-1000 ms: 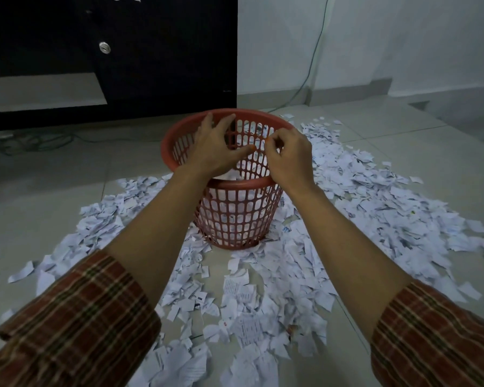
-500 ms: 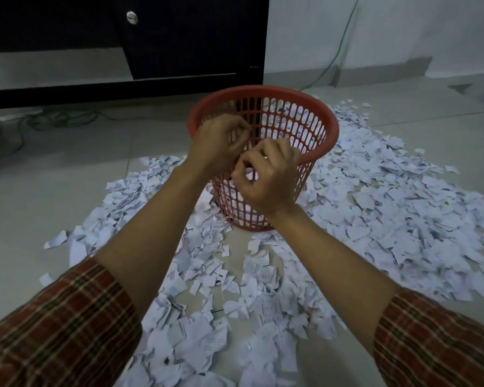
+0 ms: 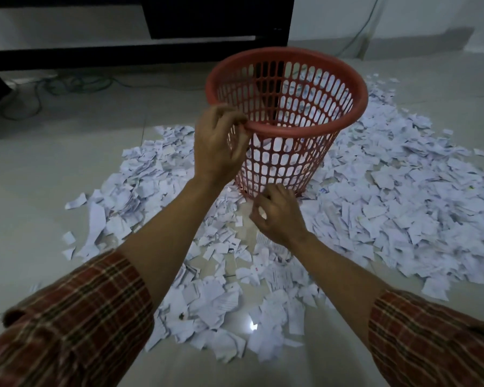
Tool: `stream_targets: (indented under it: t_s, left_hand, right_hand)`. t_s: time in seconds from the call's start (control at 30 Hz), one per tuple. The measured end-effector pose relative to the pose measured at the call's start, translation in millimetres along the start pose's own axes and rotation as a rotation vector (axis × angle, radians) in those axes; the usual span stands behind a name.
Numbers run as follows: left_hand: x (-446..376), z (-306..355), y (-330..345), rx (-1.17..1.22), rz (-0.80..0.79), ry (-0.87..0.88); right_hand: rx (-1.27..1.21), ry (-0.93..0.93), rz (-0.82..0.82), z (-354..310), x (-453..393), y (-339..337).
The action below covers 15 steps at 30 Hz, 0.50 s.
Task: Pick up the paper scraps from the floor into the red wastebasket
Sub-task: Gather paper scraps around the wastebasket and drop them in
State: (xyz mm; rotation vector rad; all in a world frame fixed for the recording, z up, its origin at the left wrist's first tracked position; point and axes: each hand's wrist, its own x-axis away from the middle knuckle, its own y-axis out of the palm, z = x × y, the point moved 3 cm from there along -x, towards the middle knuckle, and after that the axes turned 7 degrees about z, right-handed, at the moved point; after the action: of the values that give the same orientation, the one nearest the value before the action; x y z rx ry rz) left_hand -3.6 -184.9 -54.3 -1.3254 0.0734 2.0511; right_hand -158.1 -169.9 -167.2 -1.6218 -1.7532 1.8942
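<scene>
Scraps (image 3: 389, 196) lay in a thick drift across the floor (image 3: 53, 169), ringing the basket (image 3: 287, 79) on the left, right and near sides; thinner just in front of its base. Basket stood upright among them, red lattice, some paper visible through the holes low inside. Left hand (image 3: 220, 143) was at the near-left rim, fingers curled over or against the edge; looked like a steadying grip on the basket, though the contact was partly hidden. Right hand (image 3: 277, 213) hung low just before the basket's foot, over the scraps, fingers bent and drawn together; whether it held paper, cannot tell. Plaid sleeves (image 3: 76, 325) pushed up both forearms.

Step in hand, by my reading: going down for another handful. Most of the litter remained, so the job was early. Next move called for a scooping close on a loose clump, then a lift over the rim; thin pieces would slip out easily.
</scene>
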Motion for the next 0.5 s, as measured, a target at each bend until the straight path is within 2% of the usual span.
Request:
stream_targets:
  t_s: [0.07, 0.13, 0.27, 0.37, 0.5]
  left_hand:
    - [10, -4, -4, -0.013, 0.012, -0.01]
    - [16, -7, -4, -0.02, -0.062, -0.017]
    - [19, -9, -2, -0.037, -0.081, -0.028]
    - [19, -9, 2, -0.028, -0.076, -0.018]
    - [24, -7, 1, -0.018, -0.061, -0.023]
  right_hand:
    - [0.089, 0.089, -0.12, 14, 28, 10]
    - [0.149, 0.158, -0.223, 24, 51, 15]
    - [0.255, 0.263, -0.296, 36, 78, 17]
    - [0.318, 0.449, -0.338, 39, 94, 15]
    - [0.342, 0.716, -0.495, 45, 119, 15]
